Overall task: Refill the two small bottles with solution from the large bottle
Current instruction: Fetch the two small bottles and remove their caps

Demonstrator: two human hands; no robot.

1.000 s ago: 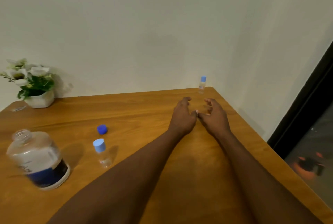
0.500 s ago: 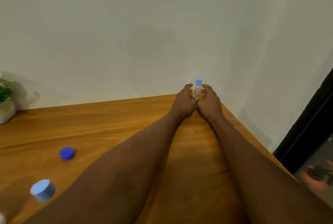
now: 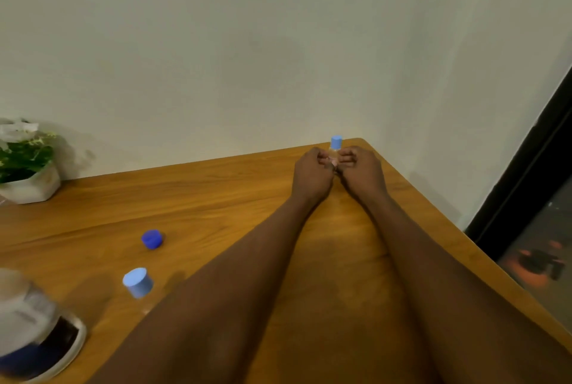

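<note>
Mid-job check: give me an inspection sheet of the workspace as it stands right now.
Surface: wooden table, no spill seen.
Job's things: far small bottle, capped, upright at the far right corner; near small bottle, capped, upright; large bottle at lower left, blurred; dark blue cap lying loose on the table.
Clutter: potted plant at far left.
Grippers: left hand and right hand both grip the far small bottle.
Cables: nothing seen.
Surroundings: pale wall; dark door frame at right.

Arms outstretched; left hand [image 3: 312,174], right hand [image 3: 362,171] together, fingers [image 3: 348,155] pinching small bottle [image 3: 336,143].
</note>
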